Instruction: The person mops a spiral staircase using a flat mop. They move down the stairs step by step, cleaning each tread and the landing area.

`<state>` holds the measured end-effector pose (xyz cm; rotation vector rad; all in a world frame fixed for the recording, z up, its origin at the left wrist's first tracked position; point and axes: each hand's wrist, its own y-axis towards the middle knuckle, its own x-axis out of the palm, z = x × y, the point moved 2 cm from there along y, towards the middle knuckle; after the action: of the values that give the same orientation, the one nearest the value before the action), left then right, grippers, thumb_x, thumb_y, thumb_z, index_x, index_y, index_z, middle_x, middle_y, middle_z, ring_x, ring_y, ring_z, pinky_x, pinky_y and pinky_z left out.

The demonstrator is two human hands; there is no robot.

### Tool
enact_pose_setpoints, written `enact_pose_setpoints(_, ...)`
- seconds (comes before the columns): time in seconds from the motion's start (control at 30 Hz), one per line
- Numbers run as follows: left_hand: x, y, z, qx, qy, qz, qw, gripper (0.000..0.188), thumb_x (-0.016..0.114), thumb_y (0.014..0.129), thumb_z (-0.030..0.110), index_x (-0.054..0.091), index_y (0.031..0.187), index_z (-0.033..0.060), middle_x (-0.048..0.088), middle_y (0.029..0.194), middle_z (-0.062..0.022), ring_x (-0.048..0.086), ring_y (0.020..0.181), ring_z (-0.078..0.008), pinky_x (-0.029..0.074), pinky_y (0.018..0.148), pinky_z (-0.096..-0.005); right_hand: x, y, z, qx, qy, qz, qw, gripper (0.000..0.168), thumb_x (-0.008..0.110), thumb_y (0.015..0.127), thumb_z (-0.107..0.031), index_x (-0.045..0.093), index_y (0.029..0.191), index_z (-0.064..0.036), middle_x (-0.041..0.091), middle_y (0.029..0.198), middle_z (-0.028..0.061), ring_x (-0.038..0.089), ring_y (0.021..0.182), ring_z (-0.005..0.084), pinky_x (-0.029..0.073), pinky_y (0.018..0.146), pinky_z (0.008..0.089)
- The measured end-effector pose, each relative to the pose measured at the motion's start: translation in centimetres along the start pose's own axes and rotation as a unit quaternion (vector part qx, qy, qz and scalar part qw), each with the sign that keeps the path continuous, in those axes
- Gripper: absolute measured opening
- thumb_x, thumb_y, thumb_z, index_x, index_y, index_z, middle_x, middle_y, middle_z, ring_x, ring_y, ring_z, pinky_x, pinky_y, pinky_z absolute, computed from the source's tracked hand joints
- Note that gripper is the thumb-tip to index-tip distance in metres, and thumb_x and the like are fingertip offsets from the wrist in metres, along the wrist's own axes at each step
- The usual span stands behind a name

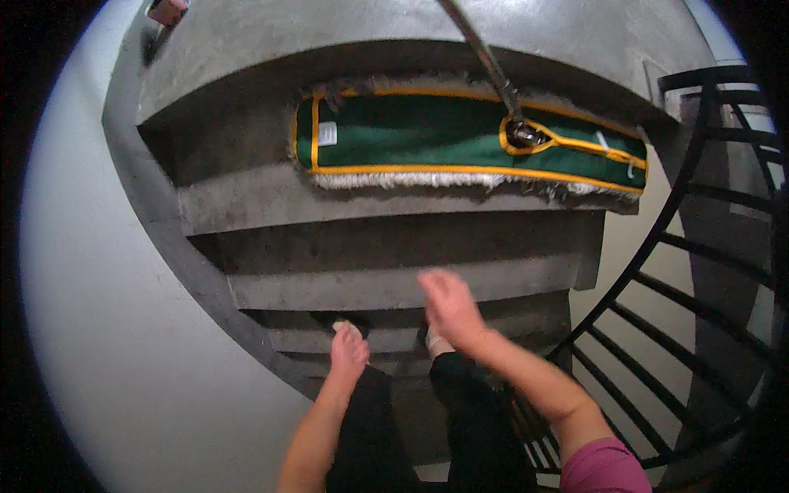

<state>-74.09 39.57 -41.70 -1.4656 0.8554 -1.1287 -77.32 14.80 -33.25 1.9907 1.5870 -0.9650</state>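
Note:
My left hand (350,352) hangs low in front of my left leg, its fingers curled and blurred; whether it holds anything is hard to see. Slightly higher and to the right, my right hand (453,311) is in the air above the steps, blurred, with no object visible in it. Beyond both hands a wide dust mop head (407,132) with green cloth backing, yellow trim and dirty white fringe lies across an upper step, apart from my hands. Its metal handle (484,55) runs from a swivel joint past the top edge of view.
Concrete stairs (382,289) rise ahead to a grey landing (320,24). A pale wall (111,296) borders them at left, and a black metal railing (641,265) curves along the right. A small reddish object (167,11) is at the landing's far left.

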Motion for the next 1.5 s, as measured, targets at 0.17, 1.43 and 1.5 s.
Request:
enact_pose_setpoints(0.17,-0.5,-9.3,-4.4,0.013,-0.020,0.011,1.000,0.028,0.043,0.086,0.034,0.033,0.066,0.0168,0.024,0.050,0.0036,0.025,0.039,-0.0097,0.019,0.033,-0.0229,-15.3,13.3,3.8,-0.096,-0.129,0.182,0.970,0.054,0.055,0.066,0.002,0.037,0.117,-0.001,0.044,0.108,0.0194,0.043,0.100,0.0343,0.036,0.088,0.0393)
enact_pose_setpoints(1.43,9.5,-58.0,0.1,0.130,0.576,-0.282,0.756,0.024,0.040,0.087,0.025,0.055,0.081,0.0070,0.044,0.059,0.0023,0.038,0.047,-0.0063,0.030,0.042,-0.0208,-69.0,-52.8,-55.1,-0.125,0.238,0.693,0.669,0.012,0.042,0.085,-0.014,0.042,0.079,-0.004,0.025,0.063,-0.0006,0.026,0.058,0.0111,0.029,0.059,0.0251)
enact_pose_setpoints(1.5,11.7,-57.4,-2.9,0.245,0.607,-0.349,0.670,0.024,0.040,0.085,0.018,0.055,0.092,0.0015,0.056,0.078,-0.0060,0.052,0.073,-0.0132,0.041,0.065,-0.0251,-68.3,-55.0,-56.7,-0.031,0.167,0.847,0.504,0.015,0.040,0.086,-0.016,0.045,0.084,-0.002,0.025,0.060,-0.0007,0.027,0.055,0.0109,0.030,0.057,0.0245)
